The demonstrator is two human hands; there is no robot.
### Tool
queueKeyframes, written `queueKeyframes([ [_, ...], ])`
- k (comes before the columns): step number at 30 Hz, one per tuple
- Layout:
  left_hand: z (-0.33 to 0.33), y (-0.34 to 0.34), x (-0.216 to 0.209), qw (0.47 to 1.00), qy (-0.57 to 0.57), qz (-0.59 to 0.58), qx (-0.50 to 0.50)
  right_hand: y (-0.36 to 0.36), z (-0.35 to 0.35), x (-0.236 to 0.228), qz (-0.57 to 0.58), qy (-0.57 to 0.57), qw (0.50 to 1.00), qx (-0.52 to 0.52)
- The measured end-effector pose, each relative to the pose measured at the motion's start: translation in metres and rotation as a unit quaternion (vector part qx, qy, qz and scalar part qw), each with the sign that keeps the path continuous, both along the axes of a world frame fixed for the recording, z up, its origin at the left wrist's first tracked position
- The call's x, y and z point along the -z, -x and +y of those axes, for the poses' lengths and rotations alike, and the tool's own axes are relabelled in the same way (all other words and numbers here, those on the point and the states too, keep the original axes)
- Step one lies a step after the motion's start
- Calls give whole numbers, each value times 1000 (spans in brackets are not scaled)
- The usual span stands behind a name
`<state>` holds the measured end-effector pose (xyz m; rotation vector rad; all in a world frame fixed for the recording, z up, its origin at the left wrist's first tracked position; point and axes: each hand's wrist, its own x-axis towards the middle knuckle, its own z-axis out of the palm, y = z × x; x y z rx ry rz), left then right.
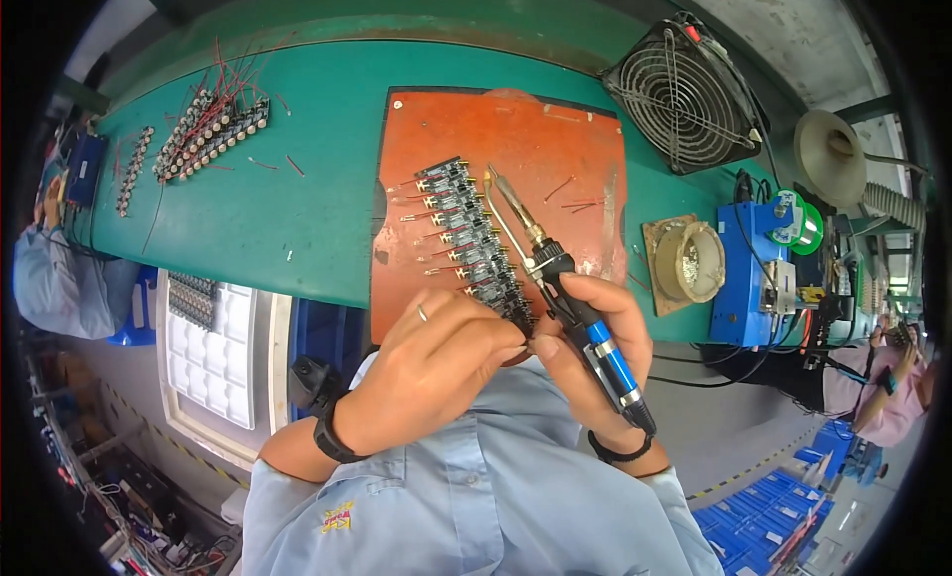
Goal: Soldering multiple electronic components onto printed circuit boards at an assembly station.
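My right hand [605, 353] is wrapped round a soldering iron [585, 323] with a black and blue handle and a thin metal feed tube beside its tip. The iron's tip points away from me, over the orange mat. My left hand [426, 363] is closed in a pinch near the right thumb; whatever lies between its fingertips is too small to make out. Just beyond the hands a strip of small dark circuit boards [471, 229] lies on the orange mat [416, 130]. Short red wires stick out along its left side. The strip's near end is partly hidden by my fingers.
A black fan [684, 95] stands at the far right. Nearby are a round pot [691, 262] on a wooden board and a blue machine [746, 279] with a green spool [805, 222]. Wired board strips [213, 140] lie far left; a white tray [213, 353] sits below the bench edge.
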<state>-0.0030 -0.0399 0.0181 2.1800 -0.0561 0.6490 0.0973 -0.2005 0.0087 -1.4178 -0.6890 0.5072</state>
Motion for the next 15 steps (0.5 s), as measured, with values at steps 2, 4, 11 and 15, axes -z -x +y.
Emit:
queueKeyframes([
  [2,-3,3,6,1000,5,-7,10,3,-4,3,13,-11,1000,-12],
  [4,-4,7,11,1000,-2,-14,6,8,-4,3,-1,0,1000,-17],
  [11,5,21,15,998,-31,-57,14,24,3,-3,-31,19,999,-17],
  [15,13,17,11,997,-23,-65,37,33,5,-5,-30,6,999,21],
])
